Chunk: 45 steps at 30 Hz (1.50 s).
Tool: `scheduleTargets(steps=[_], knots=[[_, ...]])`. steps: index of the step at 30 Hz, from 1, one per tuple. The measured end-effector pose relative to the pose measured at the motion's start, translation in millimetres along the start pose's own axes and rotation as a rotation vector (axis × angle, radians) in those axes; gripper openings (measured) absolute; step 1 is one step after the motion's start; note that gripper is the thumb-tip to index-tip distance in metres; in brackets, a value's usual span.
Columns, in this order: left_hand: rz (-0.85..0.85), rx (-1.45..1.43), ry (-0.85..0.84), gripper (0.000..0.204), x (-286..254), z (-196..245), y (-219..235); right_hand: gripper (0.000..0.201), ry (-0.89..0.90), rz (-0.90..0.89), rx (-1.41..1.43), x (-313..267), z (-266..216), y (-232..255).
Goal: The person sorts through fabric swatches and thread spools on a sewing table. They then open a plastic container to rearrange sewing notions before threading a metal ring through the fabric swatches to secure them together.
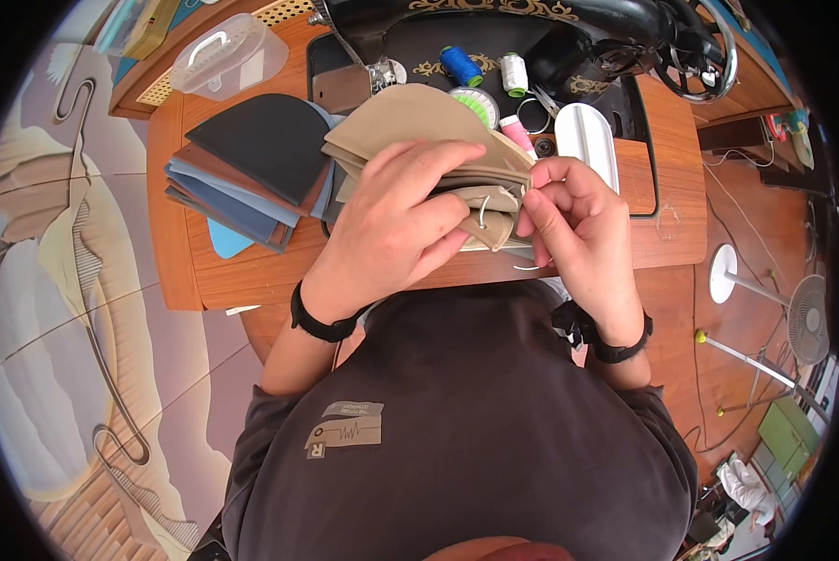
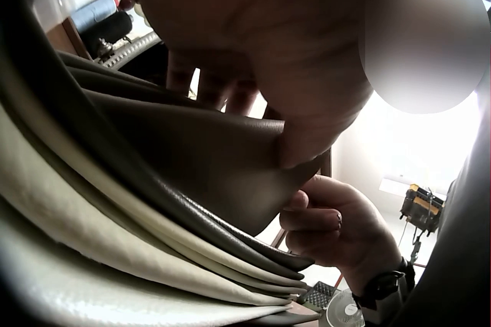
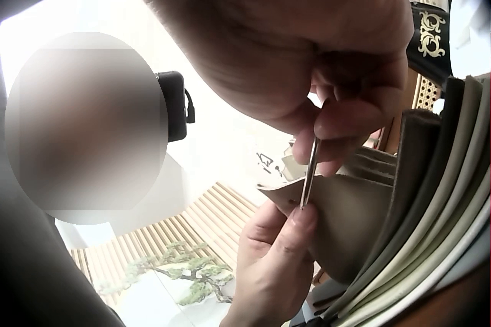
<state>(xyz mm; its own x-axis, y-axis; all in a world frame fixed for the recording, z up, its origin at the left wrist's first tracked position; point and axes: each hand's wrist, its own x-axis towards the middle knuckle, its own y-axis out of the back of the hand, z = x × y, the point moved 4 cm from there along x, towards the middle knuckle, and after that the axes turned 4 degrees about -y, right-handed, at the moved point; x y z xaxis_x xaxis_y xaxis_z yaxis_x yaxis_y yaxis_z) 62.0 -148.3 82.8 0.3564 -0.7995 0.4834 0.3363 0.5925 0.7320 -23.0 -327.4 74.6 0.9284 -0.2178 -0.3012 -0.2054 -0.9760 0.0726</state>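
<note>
My left hand (image 1: 382,224) grips a beige leather-like piece (image 3: 349,223), its thumb on the face near the edge. A thick stack of similar beige pieces (image 1: 410,117) with rounded ends lies right beside it. My right hand (image 1: 588,220) pinches a slim metal needle (image 3: 310,177) between thumb and fingers; the needle's lower end meets the piece's corner by the left thumb. White thread (image 1: 484,211) loops through the beige material between the hands. A small dark hole shows near the corner in the right wrist view.
Black, brown and blue-grey sheets (image 1: 260,150) are fanned out on the left of the wooden table (image 1: 181,271). Behind stand a black sewing machine (image 1: 494,14), a blue spool (image 1: 460,66), a white spool (image 1: 514,75), a pink spool (image 1: 516,134), a white tray (image 1: 588,140) and a clear plastic box (image 1: 232,61).
</note>
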Motion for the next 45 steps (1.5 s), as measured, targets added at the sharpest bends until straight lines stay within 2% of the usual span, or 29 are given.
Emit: scheduleTargets(steps=[5, 11, 12, 15, 17, 20, 23, 25, 29, 30, 33, 37, 40, 43, 45], knots=[[0.063, 0.009, -0.001, 0.021, 3.6, 0.5, 4.3, 0.009, 0.011, -0.106, -0.017, -1.8, 0.9, 1.2], [0.279, -0.194, 0.169, 0.024, 3.0, -7.3, -2.4, 0.017, -0.008, -0.195, 0.028, 5.5, 0.2, 5.2], [0.272, -0.156, 0.122, 0.024, 5.1, -6.5, -2.8, 0.018, -0.002, -0.211, 0.057, 6.3, 0.3, 4.4], [0.260, -0.047, 0.016, 0.025, 12.5, -5.0, 1.0, 0.021, 0.124, -0.159, 0.032, 7.8, 1.8, 1.7], [0.256, -0.004, -0.015, 0.025, 16.1, -3.4, 1.3, 0.021, 0.140, -0.110, -0.083, 9.7, -2.2, 1.9], [0.274, -0.063, 0.041, 0.026, 11.2, -9.4, -5.0, 0.019, 0.174, -0.067, -0.239, 12.7, -9.7, 2.9], [0.241, -0.114, 0.079, 0.024, 6.0, -11.7, -7.7, 0.018, 0.177, -0.136, -0.321, 21.6, -22.4, 6.6], [0.245, 0.085, 0.041, 0.022, 11.2, -0.5, 2.5, 0.013, 0.249, -0.136, -0.387, 30.9, -34.8, 16.4], [0.182, 0.250, -0.060, 0.022, 4.5, 17.0, 4.9, 0.018, 0.293, -0.105, -0.481, 43.5, -40.9, 39.3], [0.052, 0.273, -0.053, 0.024, -0.9, 21.8, 1.2, 0.018, 0.297, -0.105, -0.480, 44.8, -39.5, 40.9], [-0.226, 0.065, 0.047, 0.031, -2.1, 23.9, -13.9, 0.017, 0.233, -0.095, -0.466, 47.2, -31.2, 42.3], [-0.183, 0.103, 0.051, 0.023, 7.2, 14.8, -23.5, 0.015, 0.159, -0.065, -0.366, 46.0, -24.0, 42.6], [-0.217, 0.109, 0.080, 0.017, 2.4, 7.9, -27.3, 0.015, 0.046, -0.072, -0.340, 46.3, -18.0, 46.8], [-0.132, 0.067, 0.094, 0.014, 6.2, 9.1, -21.1, 0.016, 0.018, -0.050, -0.289, 46.1, -11.1, 47.7], [-0.140, 0.043, 0.091, 0.012, 4.8, 4.6, -20.3, 0.017, 0.024, -0.062, -0.278, 47.0, -8.1, 48.5]])
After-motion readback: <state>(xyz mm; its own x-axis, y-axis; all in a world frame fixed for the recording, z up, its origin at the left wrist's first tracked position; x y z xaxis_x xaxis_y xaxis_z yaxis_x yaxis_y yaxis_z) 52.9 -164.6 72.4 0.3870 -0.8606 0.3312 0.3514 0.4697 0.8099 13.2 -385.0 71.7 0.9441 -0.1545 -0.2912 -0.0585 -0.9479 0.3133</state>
